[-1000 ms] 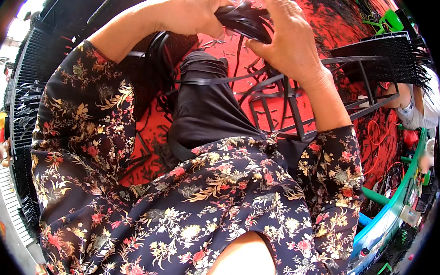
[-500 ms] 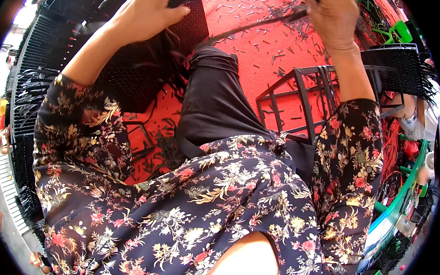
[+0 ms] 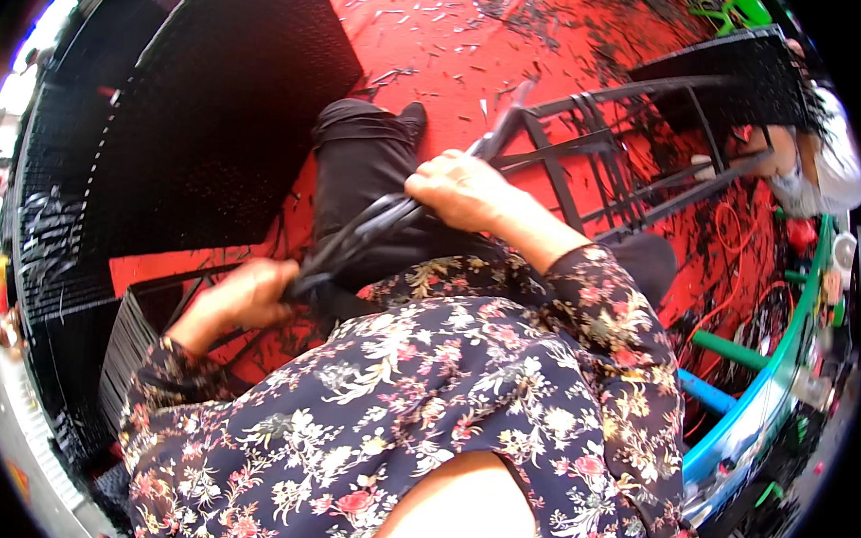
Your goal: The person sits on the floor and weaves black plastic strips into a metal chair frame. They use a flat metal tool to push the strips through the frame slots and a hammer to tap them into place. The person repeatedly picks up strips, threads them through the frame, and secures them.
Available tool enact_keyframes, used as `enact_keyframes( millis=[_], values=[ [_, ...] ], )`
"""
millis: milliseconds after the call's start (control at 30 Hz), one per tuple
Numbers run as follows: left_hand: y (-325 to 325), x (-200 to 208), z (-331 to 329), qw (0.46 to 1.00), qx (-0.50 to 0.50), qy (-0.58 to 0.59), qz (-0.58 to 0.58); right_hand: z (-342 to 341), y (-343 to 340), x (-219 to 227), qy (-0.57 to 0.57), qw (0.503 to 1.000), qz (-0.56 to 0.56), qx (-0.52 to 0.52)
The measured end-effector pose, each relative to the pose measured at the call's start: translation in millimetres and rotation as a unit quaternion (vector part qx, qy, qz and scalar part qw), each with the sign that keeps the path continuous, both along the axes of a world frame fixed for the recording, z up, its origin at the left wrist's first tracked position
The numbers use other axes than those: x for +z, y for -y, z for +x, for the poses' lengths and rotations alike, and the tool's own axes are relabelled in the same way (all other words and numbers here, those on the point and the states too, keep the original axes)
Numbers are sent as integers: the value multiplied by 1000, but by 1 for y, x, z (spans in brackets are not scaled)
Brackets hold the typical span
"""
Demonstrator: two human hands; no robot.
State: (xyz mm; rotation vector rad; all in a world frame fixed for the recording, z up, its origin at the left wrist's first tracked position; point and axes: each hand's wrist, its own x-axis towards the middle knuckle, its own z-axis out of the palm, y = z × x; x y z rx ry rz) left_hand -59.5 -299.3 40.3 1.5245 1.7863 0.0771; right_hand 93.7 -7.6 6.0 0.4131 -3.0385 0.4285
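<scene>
The person's left hand [image 3: 259, 294], blurred, is closed around the near left end of a bundle of black strips [image 3: 359, 231]; its fingertips are hard to make out. Farther right, the right hand [image 3: 466, 191] grips the bundle, fingers curled over it, the two hands apart. The bundle slants across the trousered leg [image 3: 358, 158], its far end smeared by blur. Beyond, a dark frame [image 3: 556, 176] stands right, a woven black panel [image 3: 224, 112] left. At far right, another person [image 3: 840, 159] is partly hidden.
</scene>
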Motion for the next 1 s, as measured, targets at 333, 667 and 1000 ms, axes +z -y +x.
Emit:
enact_keyframes(
  millis=[333, 667, 1000],
  values=[
    [-14, -6, 22, 992, 9, 107, -66, 9, 21, -17, 141, 976, 77, -149],
    [-61, 11, 1, 958, -189, -178, -124, 42, 0, -43, 328, 908, -110, -234],
    [-176, 42, -24, 974, -182, -66, 118, 135, 22, 28, -105, 912, -233, -320]
  ],
)
